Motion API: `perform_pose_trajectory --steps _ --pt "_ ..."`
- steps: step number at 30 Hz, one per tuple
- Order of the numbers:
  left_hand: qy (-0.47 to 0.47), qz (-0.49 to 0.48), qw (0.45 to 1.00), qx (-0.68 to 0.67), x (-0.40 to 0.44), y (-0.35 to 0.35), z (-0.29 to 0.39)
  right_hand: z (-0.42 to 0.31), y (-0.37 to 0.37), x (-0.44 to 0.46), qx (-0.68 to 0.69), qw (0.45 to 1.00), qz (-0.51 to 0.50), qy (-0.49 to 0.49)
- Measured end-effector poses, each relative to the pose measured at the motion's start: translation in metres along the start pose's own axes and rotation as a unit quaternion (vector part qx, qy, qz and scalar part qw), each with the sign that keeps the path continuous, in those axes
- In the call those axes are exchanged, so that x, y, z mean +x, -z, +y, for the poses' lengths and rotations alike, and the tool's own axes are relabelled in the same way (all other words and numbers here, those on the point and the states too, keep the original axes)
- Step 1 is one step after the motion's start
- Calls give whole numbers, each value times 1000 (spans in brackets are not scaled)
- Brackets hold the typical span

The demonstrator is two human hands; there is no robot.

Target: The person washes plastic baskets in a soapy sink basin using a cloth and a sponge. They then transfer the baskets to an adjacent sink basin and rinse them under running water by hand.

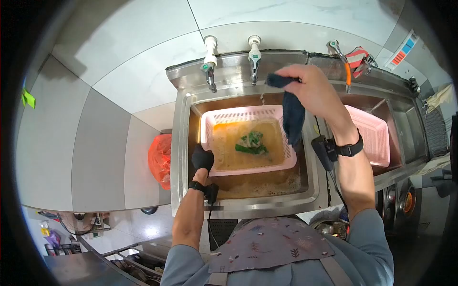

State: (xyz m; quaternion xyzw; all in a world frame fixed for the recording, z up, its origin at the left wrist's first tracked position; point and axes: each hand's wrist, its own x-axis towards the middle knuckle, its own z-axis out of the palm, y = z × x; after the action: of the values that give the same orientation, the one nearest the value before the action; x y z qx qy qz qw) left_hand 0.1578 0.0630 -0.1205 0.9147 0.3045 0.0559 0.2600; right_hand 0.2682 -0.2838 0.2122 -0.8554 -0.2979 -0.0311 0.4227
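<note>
A pink plastic basket sits in the left sink, partly under brownish water, with green leafy pieces inside. My left hand, in a black glove, is closed at the basket's left rim; its fingers are hidden. Above the basket's right end, my bare right hand is raised near the taps with its fingers pinched on a dark cloth. The cloth hangs down over the basket's right rim, and part of it sticks out past my fingertips.
Two taps stand on the wall behind the left sink. A second pink basket lies in the right sink. Farther right hangs a tap with an orange hose. A red plastic bag is left of the sink.
</note>
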Motion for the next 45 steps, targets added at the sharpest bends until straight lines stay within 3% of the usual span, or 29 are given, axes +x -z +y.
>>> perform_pose_trajectory --steps 2,4,8,11,13,15,16,19,25,28,29,31,32,34,40,43,45 --pt "-24 15 1000 -2 -4 -5 0 -7 -3 6 24 997 -8 -72" --pt "-19 11 1000 3 -9 -2 7 15 -26 7 10 999 3 -42" --pt "-26 8 999 -20 -25 10 24 113 -109 -7 -35 999 0 -37" --pt "-32 0 999 -33 -31 10 25 190 -172 -35 -87 992 -18 -94" --pt "8 -38 994 -99 -32 13 29 215 -201 -60 -93 975 -124 -161" --pt "-2 -15 997 -79 -37 14 33 202 -229 -84 -160 919 -158 -325" --pt "-17 4 998 -61 -39 12 33 207 -236 -86 -76 908 -197 -363" --pt "5 41 996 -76 -41 6 36 207 -265 -89 -32 891 -156 -424" --pt "-12 34 992 -120 -36 -3 24 173 -306 -71 -84 901 -144 -401" --pt "-1 18 991 -134 -43 7 31 151 -320 -69 -92 952 -145 -252" --pt "18 -7 989 -149 -45 15 38 140 -322 -69 -91 953 -144 -251" --pt "4 -5 988 -153 -45 18 38 128 -331 -71 -74 987 -139 15" --pt "-9 -4 987 -158 -46 18 38 121 -338 -70 -73 987 -139 16" --pt "-2 -2 987 -160 -45 10 30 112 -352 -68 -153 976 -55 147" --pt "-49 29 973 -225 -57 23 36 144 -351 -43 -195 961 -94 173" --pt "-59 60 984 -157 -47 7 21 156 -349 -44 -212 958 -89 171" --pt "-58 55 987 -142 -46 2 12 161 -339 -49 -221 961 -148 74"
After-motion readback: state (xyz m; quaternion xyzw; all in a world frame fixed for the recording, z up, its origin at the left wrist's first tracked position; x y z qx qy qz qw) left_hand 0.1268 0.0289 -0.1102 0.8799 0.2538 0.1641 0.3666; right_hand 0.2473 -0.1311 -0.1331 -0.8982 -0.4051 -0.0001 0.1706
